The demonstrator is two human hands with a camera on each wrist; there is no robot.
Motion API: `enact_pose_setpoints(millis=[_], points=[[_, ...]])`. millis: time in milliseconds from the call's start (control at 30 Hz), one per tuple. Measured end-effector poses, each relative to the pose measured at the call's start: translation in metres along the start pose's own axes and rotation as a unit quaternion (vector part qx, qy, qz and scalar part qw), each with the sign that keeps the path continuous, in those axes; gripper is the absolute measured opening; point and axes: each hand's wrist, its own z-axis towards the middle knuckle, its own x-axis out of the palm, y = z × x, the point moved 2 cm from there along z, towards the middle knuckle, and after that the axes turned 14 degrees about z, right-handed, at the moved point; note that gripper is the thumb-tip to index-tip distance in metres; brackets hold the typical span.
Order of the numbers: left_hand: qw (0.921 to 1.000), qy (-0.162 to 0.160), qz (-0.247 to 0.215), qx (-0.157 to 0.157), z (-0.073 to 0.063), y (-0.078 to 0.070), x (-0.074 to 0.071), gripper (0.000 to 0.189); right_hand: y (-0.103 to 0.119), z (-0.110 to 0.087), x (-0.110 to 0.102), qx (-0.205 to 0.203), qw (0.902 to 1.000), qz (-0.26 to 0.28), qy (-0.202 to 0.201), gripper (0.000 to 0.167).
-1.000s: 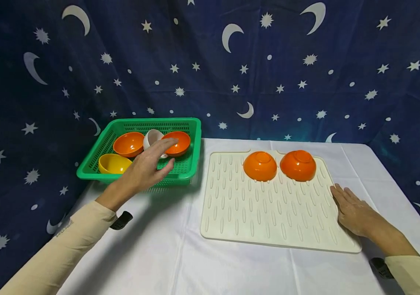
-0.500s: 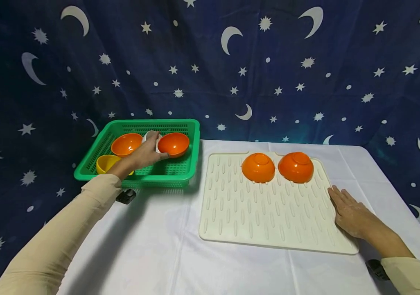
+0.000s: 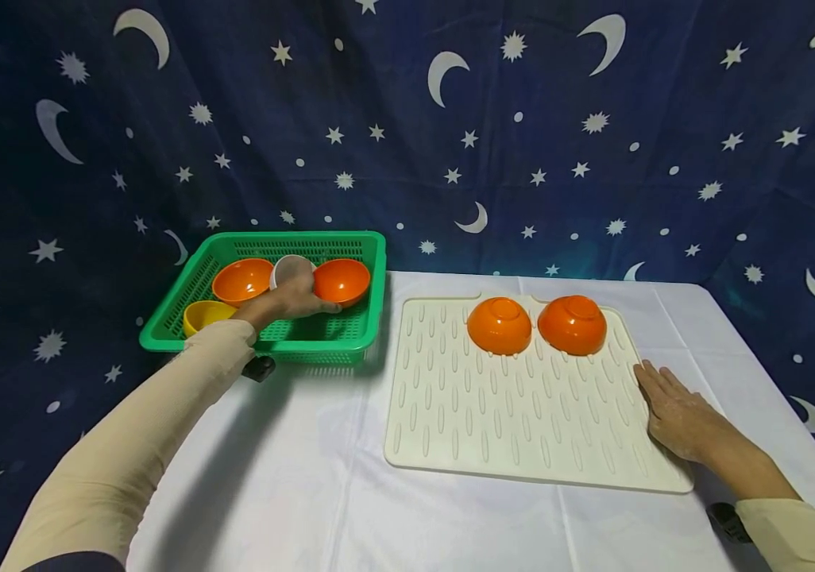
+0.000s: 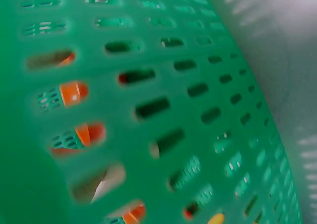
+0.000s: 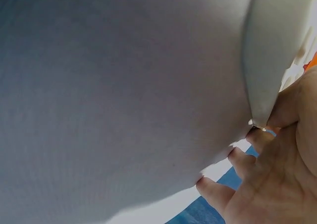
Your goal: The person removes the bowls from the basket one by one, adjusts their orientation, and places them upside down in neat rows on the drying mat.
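My left hand [image 3: 298, 299] reaches into the green basket [image 3: 372, 334], between a white bowl [image 3: 286, 268] and an orange bowl [image 3: 343, 278]. Its thumb lies along the near underside of that orange bowl, while the other fingers overlap the white bowl and are mostly hidden; I cannot tell which bowl it grips. In the left wrist view the basket's slotted wall [image 4: 148, 92] hides the hand. My right hand [image 3: 679, 413] rests, fingers extended, on the right edge of the cream ridged mat [image 3: 507, 421]. The right wrist view shows its fingers [image 5: 215, 194] by the mat's edge [image 5: 272, 45].
Another orange bowl [image 3: 241, 280] and a yellow bowl [image 3: 206, 314] sit at the basket's left. Two orange bowls, a left one [image 3: 499, 326] and a right one [image 3: 572, 326], stand upside down along the mat's far edge. A starry blue cloth [image 3: 393, 191] hangs behind the white-covered table [image 3: 465, 524].
My left hand has moved from above the basket down between the white and orange bowls. The right-hand orange bowl in the basket has shifted slightly right. My right hand stays on the mat's edge.
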Motion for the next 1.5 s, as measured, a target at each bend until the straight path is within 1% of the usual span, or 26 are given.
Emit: enact_pose_setpoints(millis=[67,133,300,433,500,600,667,767,833,900,1033,1133,1233,1267,1400,1500], points=[[0.9999,0.003,0.009,-0.011,0.002,-0.002,0.001,0.11,0.0,0.0,0.001,-0.001,1.0,0.001,0.0,0.056],[0.9998,-0.005,0.015,-0.015,0.005,-0.004,0.002,0.111,-0.001,0.0,0.002,0.0,1.0,0.003,-0.001,0.056],[0.9996,-0.015,-0.003,-0.026,0.009,-0.009,0.004,0.108,-0.001,0.001,0.004,0.005,1.0,0.006,-0.003,0.058],[0.9989,-0.018,-0.007,-0.042,0.012,-0.01,0.006,0.119,-0.001,0.0,0.003,0.004,1.0,0.005,-0.006,0.057],[0.9986,-0.021,0.003,-0.048,0.012,-0.009,0.006,0.124,-0.001,0.001,0.003,0.003,1.0,0.003,-0.006,0.057],[0.9967,-0.033,0.039,-0.063,0.013,-0.004,0.006,0.123,0.001,0.003,0.004,-0.003,1.0,0.003,-0.005,0.056],[0.995,-0.045,0.06,-0.066,0.012,-0.001,0.005,0.114,0.001,0.004,0.005,-0.002,1.0,0.004,-0.001,0.056],[0.9934,-0.064,0.067,-0.068,0.013,0.001,0.004,0.104,0.002,0.003,0.005,0.002,1.0,0.003,-0.001,0.057],[0.9937,-0.072,0.053,-0.068,0.014,0.001,0.004,0.102,0.002,0.003,0.004,0.006,1.0,0.004,0.0,0.057],[0.9942,-0.075,0.04,-0.065,0.016,0.001,0.004,0.105,0.003,0.002,0.003,0.006,1.0,0.006,-0.002,0.057],[0.9947,-0.083,-0.008,-0.061,0.021,-0.003,0.005,0.116,0.003,0.002,0.002,0.008,0.9999,0.011,0.002,0.057],[0.9931,-0.092,-0.037,-0.063,0.025,-0.005,0.006,0.125,0.003,0.002,0.001,0.007,0.9999,0.011,0.005,0.056],[0.9934,-0.092,-0.044,-0.054,0.029,-0.008,0.007,0.123,0.003,0.001,0.0,0.01,0.9999,0.008,0.006,0.056],[0.9938,-0.09,-0.039,-0.052,0.03,-0.009,0.007,0.122,0.003,0.001,0.0,0.012,0.9999,0.006,0.005,0.056],[0.9959,-0.081,0.011,-0.038,0.031,-0.012,0.007,0.118,0.004,0.001,-0.001,0.015,0.9999,0.005,0.003,0.056],[0.9948,-0.084,0.039,-0.042,0.03,-0.011,0.008,0.118,0.004,0.003,0.0,0.015,0.9999,0.006,0.005,0.056]])
